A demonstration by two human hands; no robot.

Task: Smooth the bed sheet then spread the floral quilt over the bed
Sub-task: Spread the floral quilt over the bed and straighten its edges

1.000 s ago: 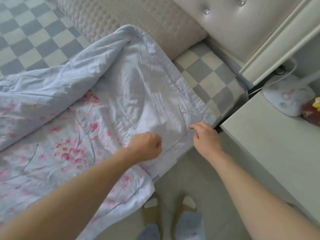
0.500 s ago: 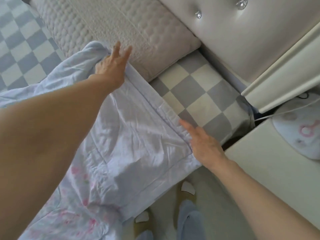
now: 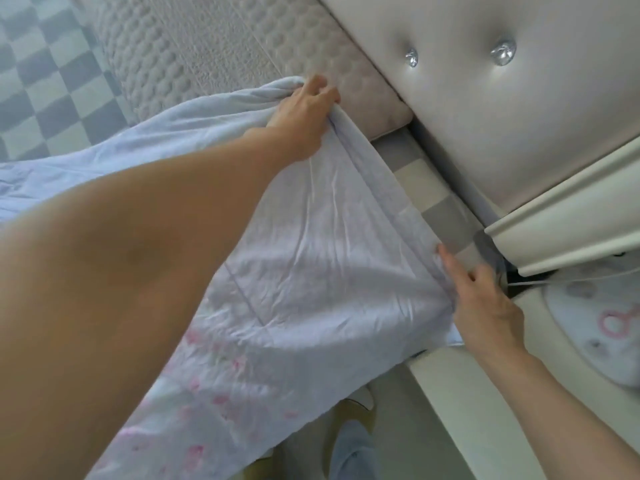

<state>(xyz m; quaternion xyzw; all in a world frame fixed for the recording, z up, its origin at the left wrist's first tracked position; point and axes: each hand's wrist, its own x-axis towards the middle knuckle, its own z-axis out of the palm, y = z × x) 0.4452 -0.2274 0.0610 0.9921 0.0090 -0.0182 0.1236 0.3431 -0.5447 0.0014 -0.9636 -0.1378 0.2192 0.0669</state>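
The floral quilt [image 3: 311, 258] lies over the bed, its pale lilac underside turned up near the head end and pink flowers showing lower left. My left hand [image 3: 301, 119] grips the quilt's top edge where it bunches against the beige pillow [image 3: 207, 46]. My right hand [image 3: 485, 299] pinches the quilt's near corner at the bedside. The edge runs taut between both hands. The grey and white checked bed sheet [image 3: 41, 95] shows at the upper left and in a strip by the headboard.
A padded headboard [image 3: 485, 109] with shiny buttons stands at the upper right. A cream nightstand [image 3: 519, 410] sits close to the bed at the right, with a white patterned object [image 3: 602, 323] and a cord on it. My feet [image 3: 349, 441] stand on the floor below.
My left hand went from the quilt's middle up to its top edge by the pillow and closed on it. My right hand closed on the near corner, and the edge moved toward the headboard.
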